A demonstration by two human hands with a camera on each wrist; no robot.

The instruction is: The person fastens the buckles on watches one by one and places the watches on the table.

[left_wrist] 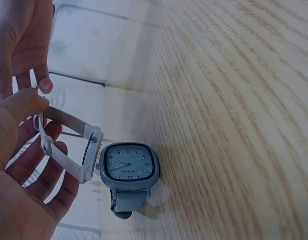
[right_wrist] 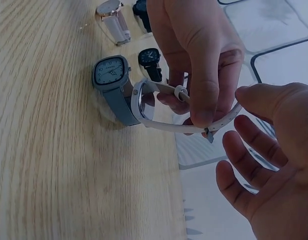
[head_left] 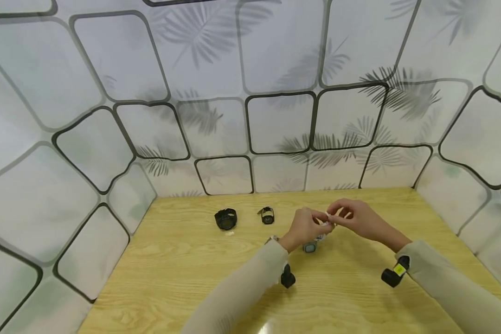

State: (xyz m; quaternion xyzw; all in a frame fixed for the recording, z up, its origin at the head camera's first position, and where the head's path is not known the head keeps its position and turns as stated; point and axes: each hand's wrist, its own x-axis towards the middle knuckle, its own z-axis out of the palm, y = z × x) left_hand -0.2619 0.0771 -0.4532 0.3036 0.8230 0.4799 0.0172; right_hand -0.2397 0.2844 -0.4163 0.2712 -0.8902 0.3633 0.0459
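Note:
Both hands are on a white wristwatch (right_wrist: pixel 166 127) with a squarish case and a looped strap, raised above the table. My left hand (head_left: pixel 302 227) pinches the strap at its metal buckle, thumb on top. The free end of the strap is between the thumb and index finger of my right hand (head_left: pixel 359 220); its other fingers are loosely bent, as the right wrist view shows. Just beside the white watch, a grey-blue watch (left_wrist: pixel 128 162) with a rounded square dial stands on the table (head_left: pixel 183 260), its strap buckled into a loop.
Toward the back of the table are a large black watch (head_left: pixel 226 219) and a small black watch (head_left: pixel 268 215). A pale-strapped watch (right_wrist: pixel 113 25) with a round gold-toned case stands nearby, mostly hidden behind the left wrist in the head view. A patterned curtain (head_left: pixel 279 120) surrounds the table.

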